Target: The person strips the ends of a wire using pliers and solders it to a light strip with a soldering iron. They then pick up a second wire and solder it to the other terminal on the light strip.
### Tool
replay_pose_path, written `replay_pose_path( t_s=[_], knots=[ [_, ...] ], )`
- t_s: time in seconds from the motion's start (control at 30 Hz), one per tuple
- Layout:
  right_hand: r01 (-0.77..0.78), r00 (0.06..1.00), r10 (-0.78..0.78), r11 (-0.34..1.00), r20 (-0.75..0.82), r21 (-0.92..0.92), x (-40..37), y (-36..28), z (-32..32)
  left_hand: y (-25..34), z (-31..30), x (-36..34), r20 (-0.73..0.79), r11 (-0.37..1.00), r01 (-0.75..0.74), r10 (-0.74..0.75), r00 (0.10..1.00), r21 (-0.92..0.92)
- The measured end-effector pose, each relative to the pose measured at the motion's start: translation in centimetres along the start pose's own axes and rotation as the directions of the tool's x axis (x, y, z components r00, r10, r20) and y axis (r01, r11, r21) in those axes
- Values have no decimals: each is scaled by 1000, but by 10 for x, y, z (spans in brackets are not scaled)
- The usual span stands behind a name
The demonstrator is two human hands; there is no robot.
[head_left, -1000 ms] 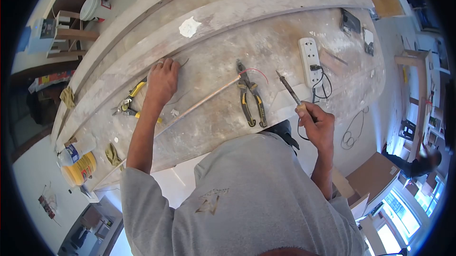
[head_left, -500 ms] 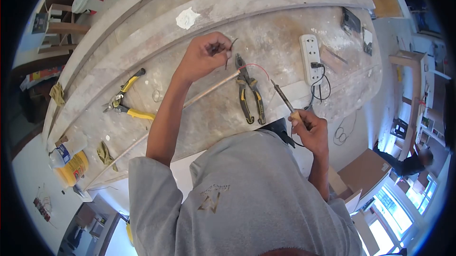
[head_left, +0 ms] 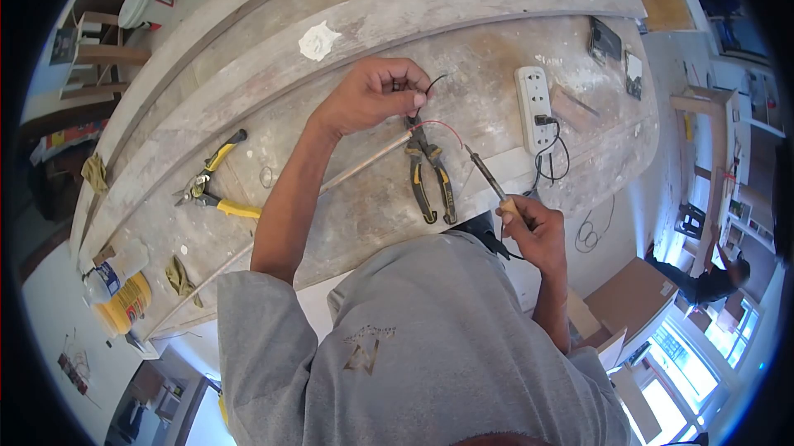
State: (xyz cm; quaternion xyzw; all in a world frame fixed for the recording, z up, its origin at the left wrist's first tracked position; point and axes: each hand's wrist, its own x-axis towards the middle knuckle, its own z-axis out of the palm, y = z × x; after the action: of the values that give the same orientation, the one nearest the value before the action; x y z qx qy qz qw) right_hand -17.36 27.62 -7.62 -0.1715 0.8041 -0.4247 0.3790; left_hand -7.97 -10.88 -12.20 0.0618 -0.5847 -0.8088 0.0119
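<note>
My left hand (head_left: 382, 97) pinches a short dark wire (head_left: 437, 81) above the head of the combination pliers (head_left: 428, 169), which lie on the worktable. In my right hand (head_left: 536, 233) is a soldering iron (head_left: 486, 173), held by its light handle with the tip pointing up and left. Close to that tip ends a thin red wire (head_left: 442, 122), which arcs out of the end of a long copper-coloured rod or tube (head_left: 364, 163). The rod runs down and left beneath my left forearm. Yellow-handled snips (head_left: 211, 177) lie open left of that forearm.
A white power strip (head_left: 534, 103) with a black plug stands on the table's right, near a phone (head_left: 605, 39). Long curved boards (head_left: 463, 1) span the far side. Bottles (head_left: 124, 301) and a cloth (head_left: 178, 279) sit left. Another person (head_left: 715, 282) is at far right.
My left hand has moved right with the dark wire, now over the pliers' head. My right hand keeps the soldering iron near the red wire's end. The whole view has shifted slightly.
</note>
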Motion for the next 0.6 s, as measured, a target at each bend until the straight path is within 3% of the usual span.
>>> replay_pose_path(
  t_s=[0.07,0.1,0.17,0.3,0.37,0.4,0.47,0.53,0.6],
  knots=[
    [1,1000,-2,999,-7,-43,1,3,-3,-4,0,4,36,993,-93,91,995,70],
    [1,1000,-2,999,-9,-41,1,3,-3,-4,0,9,38,993,-93,91,995,71],
    [-12,999,12,1000,-35,-13,0,1,-3,-4,-3,20,57,968,-60,48,997,243],
    [-28,998,28,1000,-55,2,-1,1,-6,11,3,38,34,962,-66,59,998,264],
    [-40,996,44,997,-79,59,-1,-4,-3,29,12,31,-60,996,-39,43,997,77],
    [-38,994,45,997,-102,70,4,-7,2,29,19,27,-34,996,-42,45,998,83],
    [79,989,-56,983,-138,167,24,-16,14,23,35,14,-240,948,-258,211,947,-185],
    [142,983,-151,986,-105,-92,55,-31,19,23,49,-7,-363,931,-304,217,906,-204],
    [468,818,-552,801,-161,-373,94,-25,32,16,55,-30,-432,915,-327,203,879,-235]
  ],
)
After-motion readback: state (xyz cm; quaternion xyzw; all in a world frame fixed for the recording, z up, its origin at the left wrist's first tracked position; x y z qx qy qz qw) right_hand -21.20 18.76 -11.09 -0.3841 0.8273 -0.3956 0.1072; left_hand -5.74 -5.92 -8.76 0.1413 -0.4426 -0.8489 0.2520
